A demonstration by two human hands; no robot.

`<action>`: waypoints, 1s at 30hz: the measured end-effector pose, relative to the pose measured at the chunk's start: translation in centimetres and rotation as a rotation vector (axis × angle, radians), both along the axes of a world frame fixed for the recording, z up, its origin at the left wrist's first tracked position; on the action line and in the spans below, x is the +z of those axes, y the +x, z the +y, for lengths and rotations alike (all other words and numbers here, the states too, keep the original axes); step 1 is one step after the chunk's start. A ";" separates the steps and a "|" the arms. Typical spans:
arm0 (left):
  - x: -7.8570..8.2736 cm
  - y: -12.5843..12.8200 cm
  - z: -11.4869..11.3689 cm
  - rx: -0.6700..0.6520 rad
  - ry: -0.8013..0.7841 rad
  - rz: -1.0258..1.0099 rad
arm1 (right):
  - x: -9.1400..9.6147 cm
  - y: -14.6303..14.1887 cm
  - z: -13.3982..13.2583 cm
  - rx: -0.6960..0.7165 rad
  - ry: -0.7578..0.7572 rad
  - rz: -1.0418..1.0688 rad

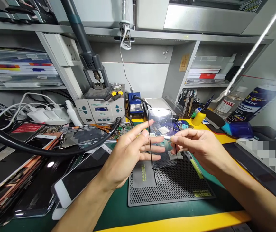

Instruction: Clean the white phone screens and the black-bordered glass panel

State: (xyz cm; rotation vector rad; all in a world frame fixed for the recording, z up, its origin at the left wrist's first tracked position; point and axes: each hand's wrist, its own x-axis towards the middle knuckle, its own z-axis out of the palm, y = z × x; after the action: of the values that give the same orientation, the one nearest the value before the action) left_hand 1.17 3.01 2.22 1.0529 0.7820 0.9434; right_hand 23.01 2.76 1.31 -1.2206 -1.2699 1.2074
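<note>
1. Nearest, I'm seeing a studded grey rubber mat (171, 190) lying on the green counter (114, 209), probably placed there to cushion delicate parts.
2. The right hand (200, 151) is pinching a black-framed glass phone screen panel (163, 119), its grip together and apparently clamped on the right edge. I judge it's holding the rim to keep fingers off the glass.
3. That panel is standing nearly upright above the mat, where the light can catch it.
4. The left hand (125, 158) is hovering open, its grip apart, with fingers spread just beside the panel's left edge.
5. Farther away, a soldering rework station (99, 111) is sitting against the shelving, within easy reach.
</note>
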 end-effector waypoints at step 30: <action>0.0 -0.1 1.3 0.145 -0.274 0.081 | 0.8 -0.7 -1.5 0.101 0.035 0.008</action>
State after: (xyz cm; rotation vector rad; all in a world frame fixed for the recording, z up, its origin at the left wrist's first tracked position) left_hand 1.07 4.29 2.20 0.8064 1.0344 0.8901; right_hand 22.34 1.25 2.13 -1.1368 -1.3553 1.2562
